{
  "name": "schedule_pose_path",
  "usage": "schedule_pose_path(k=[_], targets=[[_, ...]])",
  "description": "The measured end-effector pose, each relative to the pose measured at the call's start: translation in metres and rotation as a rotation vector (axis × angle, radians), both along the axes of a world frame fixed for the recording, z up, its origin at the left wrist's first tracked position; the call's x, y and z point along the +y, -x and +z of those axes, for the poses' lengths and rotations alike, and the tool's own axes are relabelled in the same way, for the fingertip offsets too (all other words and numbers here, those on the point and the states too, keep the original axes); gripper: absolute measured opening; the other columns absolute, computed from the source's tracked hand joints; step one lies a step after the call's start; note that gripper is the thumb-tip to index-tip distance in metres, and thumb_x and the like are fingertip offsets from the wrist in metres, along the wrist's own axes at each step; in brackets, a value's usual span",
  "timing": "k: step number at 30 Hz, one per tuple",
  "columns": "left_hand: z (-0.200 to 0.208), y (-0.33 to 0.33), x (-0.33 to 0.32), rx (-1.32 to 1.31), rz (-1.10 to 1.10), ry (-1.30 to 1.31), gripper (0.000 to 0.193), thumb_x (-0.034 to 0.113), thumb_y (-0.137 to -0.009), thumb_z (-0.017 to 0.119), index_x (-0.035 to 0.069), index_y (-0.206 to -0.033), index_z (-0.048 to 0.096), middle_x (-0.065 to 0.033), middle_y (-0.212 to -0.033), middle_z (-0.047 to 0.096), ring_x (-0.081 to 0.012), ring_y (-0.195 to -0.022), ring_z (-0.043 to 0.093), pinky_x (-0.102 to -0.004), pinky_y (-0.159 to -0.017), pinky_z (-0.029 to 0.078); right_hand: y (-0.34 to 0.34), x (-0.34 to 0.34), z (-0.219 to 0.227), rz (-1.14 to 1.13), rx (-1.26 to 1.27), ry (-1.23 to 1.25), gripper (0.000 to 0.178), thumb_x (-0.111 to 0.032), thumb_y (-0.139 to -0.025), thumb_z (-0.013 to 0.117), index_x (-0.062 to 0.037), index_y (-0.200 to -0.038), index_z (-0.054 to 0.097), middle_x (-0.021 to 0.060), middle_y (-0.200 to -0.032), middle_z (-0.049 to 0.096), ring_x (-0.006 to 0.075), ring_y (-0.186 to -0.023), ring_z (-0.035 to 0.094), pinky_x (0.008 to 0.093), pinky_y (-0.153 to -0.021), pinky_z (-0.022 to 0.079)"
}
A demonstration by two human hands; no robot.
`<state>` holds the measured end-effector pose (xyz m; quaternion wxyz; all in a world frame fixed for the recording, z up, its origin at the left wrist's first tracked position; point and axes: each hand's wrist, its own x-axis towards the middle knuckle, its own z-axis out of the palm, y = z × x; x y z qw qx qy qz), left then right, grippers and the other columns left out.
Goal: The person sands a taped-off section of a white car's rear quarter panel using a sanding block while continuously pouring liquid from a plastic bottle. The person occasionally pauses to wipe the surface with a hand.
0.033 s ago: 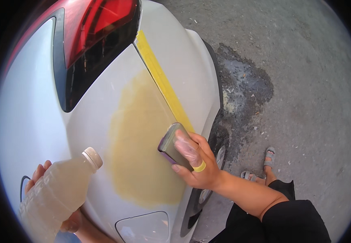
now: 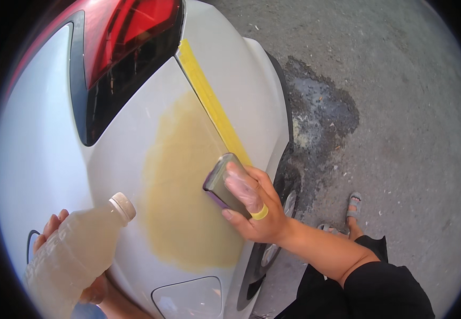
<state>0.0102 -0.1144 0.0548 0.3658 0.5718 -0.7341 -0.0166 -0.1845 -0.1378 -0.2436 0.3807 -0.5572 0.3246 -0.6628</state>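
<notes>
My right hand (image 2: 262,212) is closed around a grey sanding block (image 2: 221,187) with a purple lower edge, held against the car's rear side panel. Clear plastic covers one of its fingers, with a yellow band at the base. Beneath the block spreads a yellowish patch (image 2: 182,202) on the white paintwork. A strip of yellow tape (image 2: 209,98) follows the panel seam just beyond the block. At the lower left, my left hand (image 2: 95,290) grips a cloudy clear plastic bottle (image 2: 76,255), tilted with its white cap (image 2: 122,207) toward the patch. The bottle hides part of this hand.
A red tail light (image 2: 129,32) is at the far left of the car. The fuel flap (image 2: 188,297) lies near me, below the patch. To the right, a wheel (image 2: 268,255) and a wet spot (image 2: 323,106) show on the grey ground, with sandalled feet (image 2: 353,204) nearby.
My right hand and the sanding block have shifted slightly away from me and to the left along the panel. The left hand and bottle stay nearly still.
</notes>
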Motion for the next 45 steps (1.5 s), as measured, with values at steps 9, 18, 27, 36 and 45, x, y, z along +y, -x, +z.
schedule_pose_path(k=[9, 18, 27, 36, 45], targets=[[0.009, 0.007, -0.008, -0.016, -0.007, -0.044, 0.110, 0.074, -0.075, 0.072, 0.004, -0.149, 0.033, -0.0246, -0.146, 0.047, -0.0413, -0.134, 0.050, -0.0551, -0.114, 0.039, 0.007, -0.038, 0.026, -0.037, 0.063, 0.096, 0.083, -0.015, -0.075, 0.083, -0.0057, -0.149, 0.046, 0.0136, -0.149, 0.050, 0.0377, -0.129, 0.048, 0.0469, -0.106, 0.040], [0.005, 0.022, -0.022, 0.043, -0.141, -0.070, 0.096, 0.068, -0.085, 0.065, 0.004, -0.149, 0.032, -0.0247, -0.145, 0.049, -0.0408, -0.131, 0.053, -0.0542, -0.114, 0.041, 0.015, -0.097, 0.057, -0.061, 0.009, 0.034, 0.059, -0.015, -0.087, 0.072, -0.0028, -0.141, 0.050, 0.0197, -0.139, 0.055, 0.0404, -0.127, 0.048, 0.0480, -0.107, 0.040], [0.009, 0.015, -0.018, 0.058, -0.067, -0.095, 0.111, 0.073, -0.074, 0.075, 0.005, -0.150, 0.031, -0.0237, -0.148, 0.046, -0.0388, -0.135, 0.050, -0.0552, -0.114, 0.039, 0.014, 0.017, 0.023, 0.082, 0.013, 0.066, 0.078, -0.007, -0.069, 0.084, -0.0101, -0.140, 0.051, 0.0126, -0.148, 0.054, 0.0417, -0.129, 0.051, 0.0509, -0.103, 0.044], [0.006, 0.019, -0.029, -0.006, -0.124, -0.116, 0.111, 0.075, -0.074, 0.073, 0.004, -0.149, 0.032, -0.0244, -0.145, 0.048, -0.0375, -0.131, 0.054, -0.0527, -0.111, 0.043, 0.012, 0.008, 0.039, 0.013, 0.032, 0.070, 0.063, -0.011, -0.076, 0.079, -0.0109, -0.136, 0.059, 0.0060, -0.146, 0.055, 0.0368, -0.131, 0.048, 0.0469, -0.101, 0.040], [0.008, 0.019, -0.025, 0.057, -0.108, -0.136, 0.111, 0.072, -0.075, 0.075, 0.003, -0.150, 0.031, -0.0221, -0.146, 0.048, -0.0375, -0.133, 0.051, -0.0530, -0.113, 0.041, 0.010, -0.107, 0.061, -0.074, -0.084, -0.008, 0.047, -0.015, -0.085, 0.075, -0.0047, -0.128, 0.062, 0.0147, -0.148, 0.052, 0.0412, -0.127, 0.046, 0.0462, -0.110, 0.038]])
